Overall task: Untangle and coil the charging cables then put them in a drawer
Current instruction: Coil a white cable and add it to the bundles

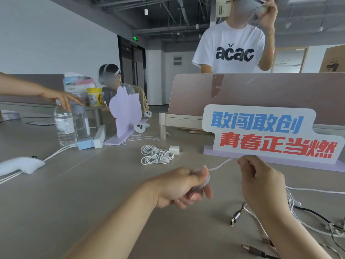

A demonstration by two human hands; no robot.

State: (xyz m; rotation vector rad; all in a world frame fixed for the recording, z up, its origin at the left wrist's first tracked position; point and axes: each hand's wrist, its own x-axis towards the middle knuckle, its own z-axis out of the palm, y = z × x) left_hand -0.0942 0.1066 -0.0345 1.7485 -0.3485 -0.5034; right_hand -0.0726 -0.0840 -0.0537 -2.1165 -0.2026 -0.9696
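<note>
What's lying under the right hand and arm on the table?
Loose white cables and a silver plug lie on the table below the right hand. The arm covers where those cables run, so their other ends cannot be seen.

White wall, exposed dark ceiling, grey table, pink partition.

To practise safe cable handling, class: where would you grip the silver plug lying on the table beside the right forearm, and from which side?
Probably pinch the silver plug by its stiff metal shell, across its narrow sides, coming from above and the left. It lies flat on the table, and the forearm of the right hand crowds its right side.
</note>
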